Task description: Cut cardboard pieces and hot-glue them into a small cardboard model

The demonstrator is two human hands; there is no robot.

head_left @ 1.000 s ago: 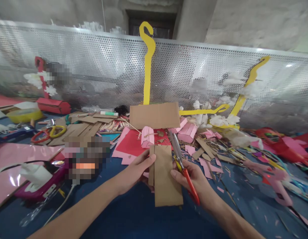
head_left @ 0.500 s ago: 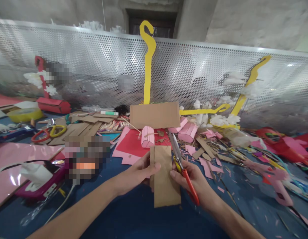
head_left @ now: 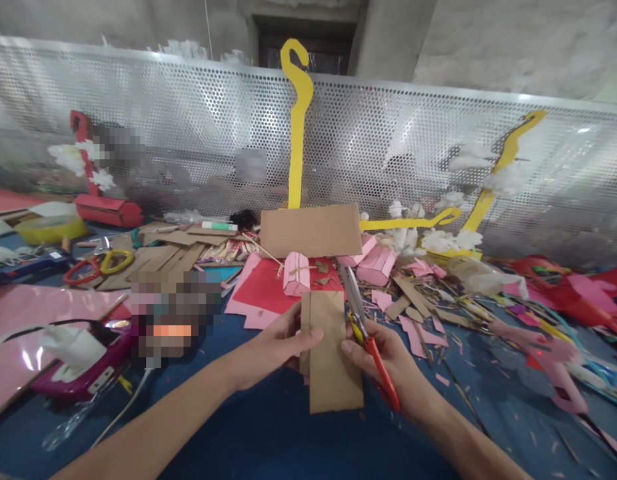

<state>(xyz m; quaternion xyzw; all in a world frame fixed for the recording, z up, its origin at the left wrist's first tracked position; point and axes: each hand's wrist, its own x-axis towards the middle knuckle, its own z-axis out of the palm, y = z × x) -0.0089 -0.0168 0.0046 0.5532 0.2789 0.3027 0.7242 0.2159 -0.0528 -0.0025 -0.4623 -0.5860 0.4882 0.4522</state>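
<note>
My left hand grips the left edge of a brown cardboard piece, thumb on its face and fingers behind. Another strip of cardboard shows at its left edge, with a bit of pink below. My right hand is closed around red-and-yellow scissors, blades pointing up and away; its thumb also touches the cardboard's right edge. Just beyond lie a small pink paper box and a red sheet. Behind them a larger cardboard panel stands below a yellow hook-topped post.
At left are a purple power strip, a second pair of scissors and yellow tape. A pink glue gun lies at right, near cardboard and paper scraps. A perforated metal screen closes off the back.
Almost nothing differs. The cardboard's lower end has risen very slightly, while both hands keep the same hold.
</note>
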